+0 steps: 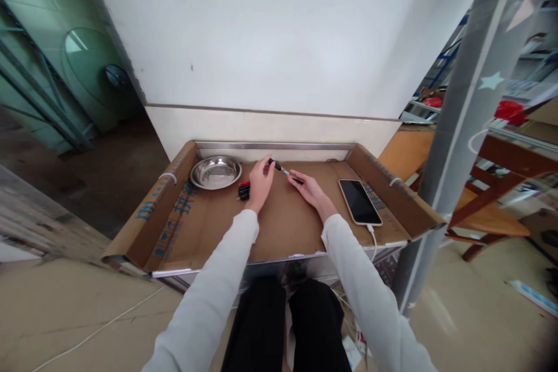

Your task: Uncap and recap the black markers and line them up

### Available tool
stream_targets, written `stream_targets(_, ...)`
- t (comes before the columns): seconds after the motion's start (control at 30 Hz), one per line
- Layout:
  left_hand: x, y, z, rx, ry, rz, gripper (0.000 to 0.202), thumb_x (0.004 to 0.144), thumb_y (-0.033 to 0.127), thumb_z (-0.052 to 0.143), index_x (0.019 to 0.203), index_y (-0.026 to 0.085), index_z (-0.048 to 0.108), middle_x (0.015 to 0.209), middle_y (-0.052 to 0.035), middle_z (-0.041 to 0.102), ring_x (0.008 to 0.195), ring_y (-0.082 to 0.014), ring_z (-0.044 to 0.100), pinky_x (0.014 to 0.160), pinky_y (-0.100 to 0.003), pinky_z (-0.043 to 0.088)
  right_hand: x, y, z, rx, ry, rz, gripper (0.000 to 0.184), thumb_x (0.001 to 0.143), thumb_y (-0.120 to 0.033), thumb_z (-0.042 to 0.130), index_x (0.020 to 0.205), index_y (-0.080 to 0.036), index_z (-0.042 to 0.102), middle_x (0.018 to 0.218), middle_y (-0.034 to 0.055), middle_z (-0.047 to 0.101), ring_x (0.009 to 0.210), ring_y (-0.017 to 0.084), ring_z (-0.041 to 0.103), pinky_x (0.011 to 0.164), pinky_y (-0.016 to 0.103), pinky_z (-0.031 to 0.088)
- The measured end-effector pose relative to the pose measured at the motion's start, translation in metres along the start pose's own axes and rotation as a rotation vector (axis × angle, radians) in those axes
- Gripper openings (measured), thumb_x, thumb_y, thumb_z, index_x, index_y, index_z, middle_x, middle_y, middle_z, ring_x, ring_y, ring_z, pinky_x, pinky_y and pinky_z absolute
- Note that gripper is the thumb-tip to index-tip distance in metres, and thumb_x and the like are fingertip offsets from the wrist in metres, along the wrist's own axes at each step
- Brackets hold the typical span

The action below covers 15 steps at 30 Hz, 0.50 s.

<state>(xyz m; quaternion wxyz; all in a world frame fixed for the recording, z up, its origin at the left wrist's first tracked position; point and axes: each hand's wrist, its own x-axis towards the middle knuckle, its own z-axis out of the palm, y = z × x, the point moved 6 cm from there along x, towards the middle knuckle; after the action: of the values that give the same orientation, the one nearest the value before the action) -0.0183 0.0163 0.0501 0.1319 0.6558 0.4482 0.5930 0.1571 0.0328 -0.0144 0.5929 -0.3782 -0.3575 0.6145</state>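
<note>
My left hand is closed around the dark handle end of a thin tool with a metal shaft, held over the cardboard-covered table. My right hand pinches the tool's other, dark end. The tool spans the gap between both hands. A small black and red object lies on the cardboard just left of my left hand.
A shallow steel bowl sits at the back left of the table. A dark phone with a white cable lies at the right. Cardboard flaps rise on both sides. A grey post and wooden furniture stand to the right.
</note>
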Motion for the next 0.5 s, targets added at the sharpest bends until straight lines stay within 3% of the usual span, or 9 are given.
stream_targets(0.17, 0.002, -0.016, 0.006, -0.006, -0.025, -0.086, 0.034, 0.088, 0.033, 0.05, 0.116, 0.016, 0.06, 0.098, -0.0088, 0.068, 0.084, -0.0163, 0.064, 0.08, -0.029, 0.05, -0.001, -0.006, -0.003, 0.02, 0.044, -0.093, 0.016, 0.068, -0.007, 0.063, 0.081, -0.015, 0.067, 0.09, 0.0046, 0.07, 0.093, 0.017, 0.065, 0.104, 0.035, 0.044)
stream_targets(0.33, 0.001, -0.016, 0.016, -0.08, -0.084, -0.093, 0.035, 0.087, 0.033, 0.052, 0.117, 0.016, 0.06, 0.093, -0.0078, 0.07, 0.076, -0.0155, 0.065, 0.076, -0.028, 0.051, -0.003, -0.009, -0.006, 0.006, 0.089, -0.132, 0.015, 0.07, -0.005, 0.063, 0.081, -0.014, 0.067, 0.085, 0.0054, 0.069, 0.095, 0.017, 0.066, 0.107, 0.037, 0.041)
stream_targets(0.5, 0.002, -0.012, 0.013, -0.094, -0.049, -0.093, 0.035, 0.088, 0.034, 0.051, 0.116, 0.017, 0.062, 0.089, -0.0067, 0.07, 0.072, -0.0146, 0.064, 0.075, -0.028, 0.051, -0.009, -0.007, 0.008, -0.011, -0.054, -0.084, 0.011, 0.076, -0.014, 0.063, 0.086, -0.015, 0.068, 0.087, 0.004, 0.07, 0.092, 0.016, 0.067, 0.106, 0.038, 0.042)
